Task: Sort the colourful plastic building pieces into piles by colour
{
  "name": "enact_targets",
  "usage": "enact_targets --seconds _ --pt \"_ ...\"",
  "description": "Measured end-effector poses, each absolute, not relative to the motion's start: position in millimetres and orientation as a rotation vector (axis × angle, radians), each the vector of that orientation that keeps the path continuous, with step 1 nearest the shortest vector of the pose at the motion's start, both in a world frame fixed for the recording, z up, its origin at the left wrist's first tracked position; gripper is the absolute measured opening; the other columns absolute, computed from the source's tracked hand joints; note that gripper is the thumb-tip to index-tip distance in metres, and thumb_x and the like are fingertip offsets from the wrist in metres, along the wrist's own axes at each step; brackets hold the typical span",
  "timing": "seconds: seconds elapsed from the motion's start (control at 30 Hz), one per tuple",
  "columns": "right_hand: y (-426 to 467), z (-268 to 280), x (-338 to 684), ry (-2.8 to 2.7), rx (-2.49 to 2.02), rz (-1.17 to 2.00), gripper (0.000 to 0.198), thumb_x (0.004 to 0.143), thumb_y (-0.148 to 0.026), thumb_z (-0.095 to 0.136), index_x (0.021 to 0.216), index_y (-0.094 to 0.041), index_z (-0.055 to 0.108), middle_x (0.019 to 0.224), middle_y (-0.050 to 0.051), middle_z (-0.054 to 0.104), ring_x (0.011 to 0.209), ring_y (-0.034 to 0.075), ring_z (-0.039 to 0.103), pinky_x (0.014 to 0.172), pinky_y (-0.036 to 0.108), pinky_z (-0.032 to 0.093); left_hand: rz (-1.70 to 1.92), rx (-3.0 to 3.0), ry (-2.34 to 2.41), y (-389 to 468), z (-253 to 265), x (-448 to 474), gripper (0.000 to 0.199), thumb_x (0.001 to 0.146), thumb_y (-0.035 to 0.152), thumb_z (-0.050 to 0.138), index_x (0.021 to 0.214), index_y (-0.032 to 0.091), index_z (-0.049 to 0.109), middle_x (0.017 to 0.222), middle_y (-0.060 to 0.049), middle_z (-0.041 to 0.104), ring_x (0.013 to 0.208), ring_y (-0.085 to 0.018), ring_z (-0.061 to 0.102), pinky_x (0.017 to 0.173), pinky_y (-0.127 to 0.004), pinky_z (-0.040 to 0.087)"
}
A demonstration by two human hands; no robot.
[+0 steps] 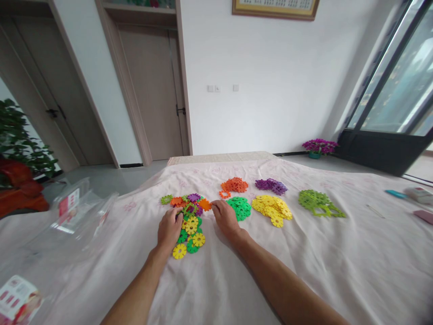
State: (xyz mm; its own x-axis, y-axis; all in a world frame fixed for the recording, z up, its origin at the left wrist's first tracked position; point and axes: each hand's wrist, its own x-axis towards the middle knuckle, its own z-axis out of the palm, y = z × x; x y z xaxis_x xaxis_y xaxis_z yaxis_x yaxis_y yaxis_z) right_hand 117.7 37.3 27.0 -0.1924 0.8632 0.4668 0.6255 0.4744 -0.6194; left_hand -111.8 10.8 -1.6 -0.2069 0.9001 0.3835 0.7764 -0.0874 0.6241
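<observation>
A mixed pile of plastic interlocking pieces lies on the cloth before me. Yellow snowflake discs (pixel 191 227) and green discs (pixel 192 246) are at its near end, with a purple piece (pixel 194 197) at the far end. My left hand (pixel 170 229) rests at the pile's left side, fingers curled. Its fingertips are beside a light green openwork piece (pixel 190 207); what they grip is hidden. My right hand (pixel 226 220) pinches an orange toothed piece (pixel 204 204) at the pile's right edge. A green disc pile (pixel 241 208) sits just right of that hand.
Sorted piles of orange (pixel 236 184), purple (pixel 270 185), yellow (pixel 273 206) and light green pieces (pixel 314 201) lie farther right. Clear plastic bags (pixel 77 212) cover the left side. A blue item (pixel 395 194) lies at the far right of the pale bedsheet-like cloth (pixel 324 262).
</observation>
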Motion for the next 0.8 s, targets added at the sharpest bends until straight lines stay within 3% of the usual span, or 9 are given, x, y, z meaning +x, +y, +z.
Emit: enact_targets --seconds 0.17,0.27,0.43,0.53,0.67,0.8 --pt "54.7 23.0 128.8 -1.585 -1.311 0.762 0.02 0.089 -0.029 0.048 0.087 -0.018 0.065 0.076 0.003 0.068 0.06 0.015 0.065 0.056 0.024 0.047 1.156 1.877 2.027 9.7 0.2 -110.2 0.034 0.09 0.028 0.045 0.117 0.019 0.065 0.124 -0.009 0.066 0.119 -0.022 0.059 0.105 -0.036 0.044" --pt "66.2 24.6 135.1 -1.296 -1.294 0.981 0.017 0.083 -0.032 0.054 0.083 -0.017 0.062 0.073 0.004 0.068 0.054 0.014 0.063 0.045 0.022 0.044 1.154 1.885 2.036 9.8 0.2 -110.1 0.034 0.09 0.027 0.045 0.117 0.019 0.065 0.124 -0.008 0.066 0.119 -0.021 0.059 0.105 -0.035 0.043" --pt "79.5 32.6 144.5 -0.887 -1.077 1.183 0.033 0.074 -0.026 0.066 0.105 -0.018 0.059 0.096 0.008 0.07 0.076 0.016 0.071 0.063 0.027 0.059 1.136 1.877 2.043 9.9 -0.1 -110.4 0.035 0.09 0.026 0.045 0.119 0.019 0.064 0.126 -0.008 0.065 0.119 -0.022 0.058 0.106 -0.036 0.043" --pt "79.6 31.1 144.9 -0.935 -1.07 1.146 0.044 0.074 -0.019 0.062 0.117 -0.019 0.057 0.112 0.01 0.068 0.082 0.016 0.07 0.068 0.029 0.06 1.142 1.886 2.04 10.8 -1.6 -111.0 0.036 0.09 0.025 0.045 0.119 0.018 0.064 0.126 -0.009 0.065 0.12 -0.022 0.057 0.107 -0.037 0.042" --pt "72.0 21.5 136.5 -1.238 -1.173 0.984 0.041 0.077 -0.014 0.052 0.116 -0.018 0.061 0.117 0.011 0.067 0.083 0.017 0.069 0.067 0.031 0.059 1.168 1.912 2.027 12.9 -4.5 -112.2 0.035 0.091 0.026 0.045 0.118 0.017 0.065 0.127 -0.01 0.064 0.122 -0.022 0.056 0.109 -0.037 0.041" --pt "55.9 13.9 123.2 -1.683 -1.205 0.632 0.037 0.081 -0.01 0.048 0.112 -0.018 0.067 0.113 0.009 0.069 0.091 0.019 0.068 0.087 0.038 0.055 1.201 1.985 2.01 14.7 -7.1 -112.2 0.033 0.093 0.034 0.046 0.114 0.018 0.067 0.125 -0.01 0.064 0.122 -0.023 0.057 0.108 -0.039 0.043"
